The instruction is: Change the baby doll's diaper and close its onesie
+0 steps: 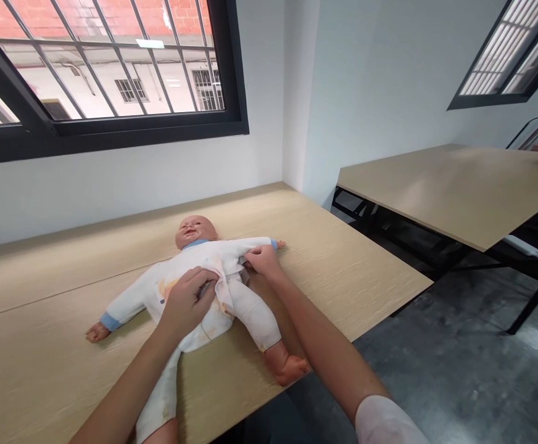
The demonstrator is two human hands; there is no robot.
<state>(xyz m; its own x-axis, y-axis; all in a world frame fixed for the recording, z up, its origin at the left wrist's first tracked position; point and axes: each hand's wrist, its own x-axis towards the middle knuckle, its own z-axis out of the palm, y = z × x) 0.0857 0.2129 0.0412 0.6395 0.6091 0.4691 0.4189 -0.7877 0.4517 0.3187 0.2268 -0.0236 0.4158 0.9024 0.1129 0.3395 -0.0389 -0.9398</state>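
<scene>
A baby doll lies face up on the wooden table, its arms spread and its legs toward me. It wears a white top with blue cuffs and collar, and white trousers that leave its feet bare. Over the doll's belly, my left hand is closed in a pinch on the front flap of the top. My right hand pinches the cloth at the top's side edge, below the doll's outstretched arm. My fingers partly hide the gathered cloth between them.
The light wooden table has a seam running across it and meets the white wall at the back. A second table on dark legs stands to the right, across a gap of grey floor. A barred window is above.
</scene>
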